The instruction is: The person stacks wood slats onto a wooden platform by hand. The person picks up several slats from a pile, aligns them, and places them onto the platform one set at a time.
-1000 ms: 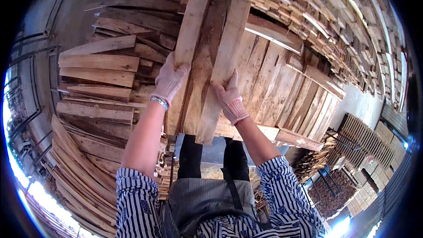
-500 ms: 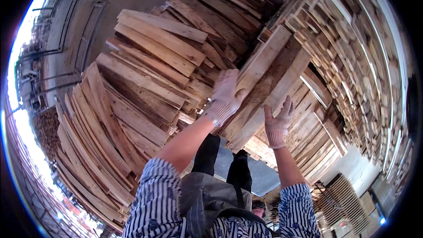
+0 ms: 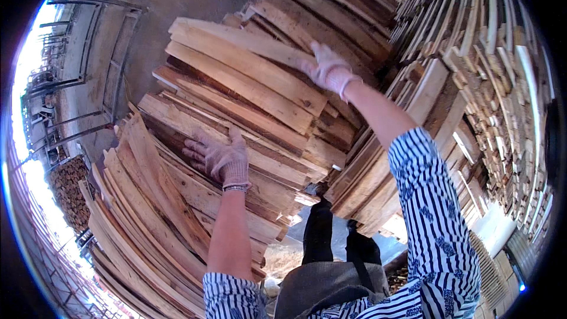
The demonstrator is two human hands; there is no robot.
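Note:
Both my hands wear pale knitted gloves. My left hand [image 3: 220,156] is open with fingers spread, low over the rough boards on the near side of the middle pile; whether it touches them I cannot tell. My right hand [image 3: 328,68] reaches to the right end of a pale wooden plank [image 3: 242,38] lying on top of that pile. Its fingers are stretched out and apart, at or touching the plank's end. Just nearer lies another light plank [image 3: 254,82], roughly parallel, with further boards [image 3: 230,109] below it.
Curved, rough-edged boards [image 3: 139,195] are piled at left. More brown boards [image 3: 331,9] lie at the far side. Another board pile [image 3: 372,171] stands right of centre, and a tall timber stack [image 3: 490,65] lines the right. Metal frames [image 3: 88,65] stand at far left.
My view has shifted left. My left hand has moved left over the middle pile, and my right hand has swung from the right-hand boards up to the pale plank's end.

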